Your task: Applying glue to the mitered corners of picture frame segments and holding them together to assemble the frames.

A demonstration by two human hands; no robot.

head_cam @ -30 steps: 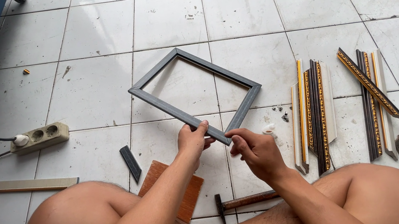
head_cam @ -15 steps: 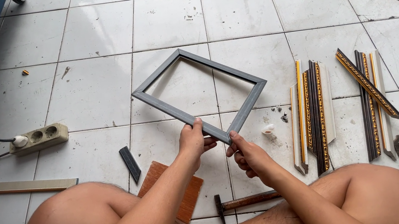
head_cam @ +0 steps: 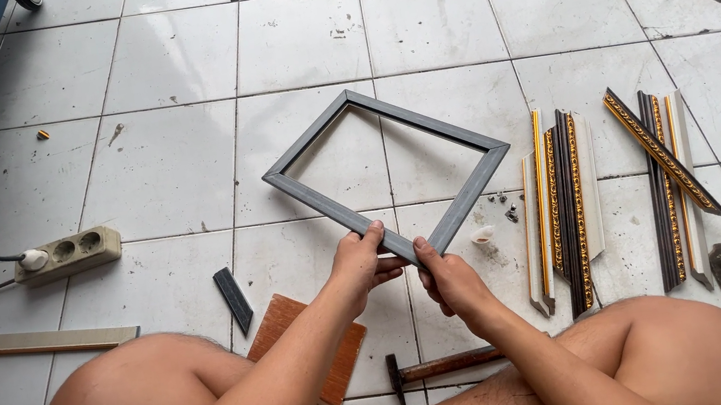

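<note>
I sit on a white tiled floor and hold a grey rectangular picture frame (head_cam: pixel 314 139) above it, turned like a diamond. My left hand (head_cam: pixel 356 267) grips the frame's near-left bar just beside the near corner. My right hand (head_cam: pixel 449 280) pinches that near corner from the right. Both forearms reach forward between my bare knees. The frame has nothing inside it, so tiles show through it.
Dark and gold moulding strips (head_cam: pixel 561 202) lie in two bundles at the right. A hammer (head_cam: pixel 440 367) and a brown board (head_cam: pixel 306 340) lie by my legs. A short dark offcut (head_cam: pixel 234 298), a power strip (head_cam: pixel 67 255), a wooden frame (head_cam: pixel 14 346) and small screws (head_cam: pixel 504 207) lie around.
The grey frame has turned slightly and shifted right in my hands. My right hand has slid in along the bar to the near corner, close to my left hand.
</note>
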